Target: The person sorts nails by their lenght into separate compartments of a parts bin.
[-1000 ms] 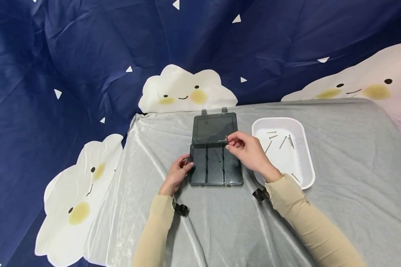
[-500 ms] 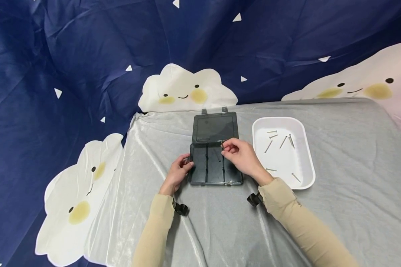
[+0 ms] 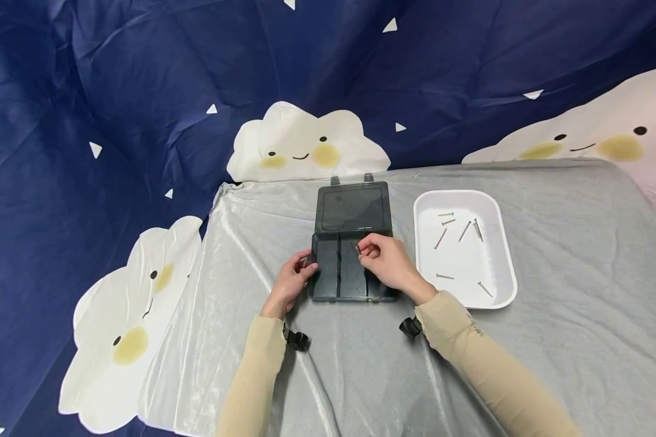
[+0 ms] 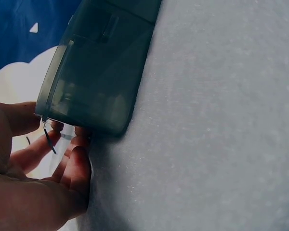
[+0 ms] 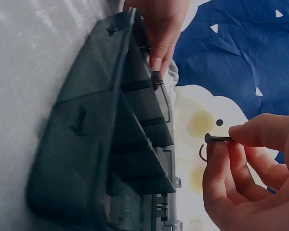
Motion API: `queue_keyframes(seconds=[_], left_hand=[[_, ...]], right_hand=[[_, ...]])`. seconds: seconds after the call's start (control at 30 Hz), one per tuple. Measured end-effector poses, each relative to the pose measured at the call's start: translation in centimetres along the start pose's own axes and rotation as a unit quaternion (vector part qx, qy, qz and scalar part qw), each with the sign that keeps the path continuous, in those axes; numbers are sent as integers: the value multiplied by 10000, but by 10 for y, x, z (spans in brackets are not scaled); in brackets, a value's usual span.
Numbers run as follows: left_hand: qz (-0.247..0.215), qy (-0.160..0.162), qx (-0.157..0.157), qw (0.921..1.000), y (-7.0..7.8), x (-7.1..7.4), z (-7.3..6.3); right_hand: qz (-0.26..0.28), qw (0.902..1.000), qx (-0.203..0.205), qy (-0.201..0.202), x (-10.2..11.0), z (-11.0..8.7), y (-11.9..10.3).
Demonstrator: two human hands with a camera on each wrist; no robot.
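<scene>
A dark see-through organizer box lies with its lid folded back, its inside split into three long compartments. My left hand grips the box's left side, thumb at the rim and fingers against the outer wall; the left wrist view shows them at the corner of the box. Over the middle compartment is my right hand. Between its thumb and fingertips it pinches a screw, head sticking out, as the right wrist view shows. Part of the right compartment is hidden under this hand.
To the right of the box stands a white tray with several loose screws in it. Grey cloth covers the table in soft folds. A blue curtain with cloud prints hangs behind it.
My right hand has moved left and toward me with the screw, from near the lid's hinge to over the middle compartment. The left hand stays on the box.
</scene>
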State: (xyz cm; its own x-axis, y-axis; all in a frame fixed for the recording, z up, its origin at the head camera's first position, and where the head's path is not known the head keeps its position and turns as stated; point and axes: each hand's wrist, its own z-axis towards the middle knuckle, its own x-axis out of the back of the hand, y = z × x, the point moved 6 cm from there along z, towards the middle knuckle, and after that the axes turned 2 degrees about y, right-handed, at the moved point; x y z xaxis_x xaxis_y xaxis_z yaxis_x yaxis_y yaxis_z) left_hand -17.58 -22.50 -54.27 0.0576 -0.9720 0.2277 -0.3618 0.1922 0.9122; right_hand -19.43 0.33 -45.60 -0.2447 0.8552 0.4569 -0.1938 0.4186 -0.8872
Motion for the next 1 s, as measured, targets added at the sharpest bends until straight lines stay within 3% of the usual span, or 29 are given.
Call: queue_keyframes(seconds=[0.5,1.0], left_hand=[[94,-185,46,9998,8,1,-2],[72,-103,34,9999,2,2,1]], right_hand=[[-648,9978,-30,-147,-14,9,4],[-886,9960,70,-74,-20,10,7]])
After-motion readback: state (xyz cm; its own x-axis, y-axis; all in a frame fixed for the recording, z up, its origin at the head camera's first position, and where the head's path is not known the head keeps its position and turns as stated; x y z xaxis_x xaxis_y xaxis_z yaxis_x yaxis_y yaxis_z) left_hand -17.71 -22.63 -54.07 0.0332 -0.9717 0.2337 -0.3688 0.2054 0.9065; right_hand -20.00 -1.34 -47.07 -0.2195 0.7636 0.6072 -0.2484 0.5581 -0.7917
